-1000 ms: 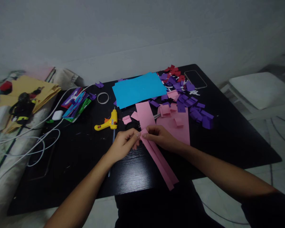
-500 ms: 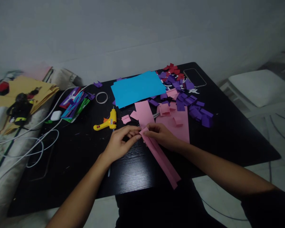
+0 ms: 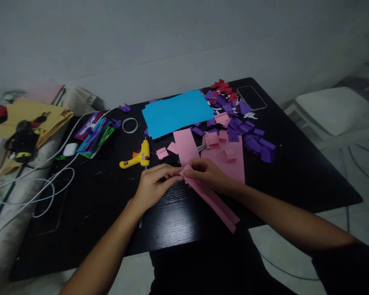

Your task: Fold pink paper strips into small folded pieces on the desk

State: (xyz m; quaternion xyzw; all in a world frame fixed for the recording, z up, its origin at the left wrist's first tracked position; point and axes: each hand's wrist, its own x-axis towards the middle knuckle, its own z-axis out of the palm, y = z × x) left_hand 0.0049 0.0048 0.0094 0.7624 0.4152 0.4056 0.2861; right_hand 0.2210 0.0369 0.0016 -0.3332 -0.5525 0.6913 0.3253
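Strip, pink [image 3: 215, 201], folded lengthwise; held aslant above the near middle of the table [image 3: 295, 180], its lower end toward the person.
Right hand [image 3: 208, 174]: clamped on the upper end of the strip, thumb on top.
Left hand [image 3: 153, 186]: thumb and forefinger tips at the same end, touching it; whether they pinch it, cannot tell.
Pink panel [image 3: 186, 144], flat, just beyond the hands.
Pink sheet [image 3: 238, 170], right of the panel, small folded pink pieces [image 3: 213, 140] upon it.
Scissors [image 3: 201, 147], partly hidden, blades showing between panel and sheet.
Glue gun [image 3: 140, 155], yellow, on its side, left of the panel.
Blue sheets [image 3: 178, 114], stacked, behind the panel.
Purple pieces [image 3: 252, 142], many, scattered to the right; red pieces [image 3: 223, 87] behind them.
Phone [image 3: 252, 98], far right corner.
Ring [image 3: 130, 125], left of the blue sheets.
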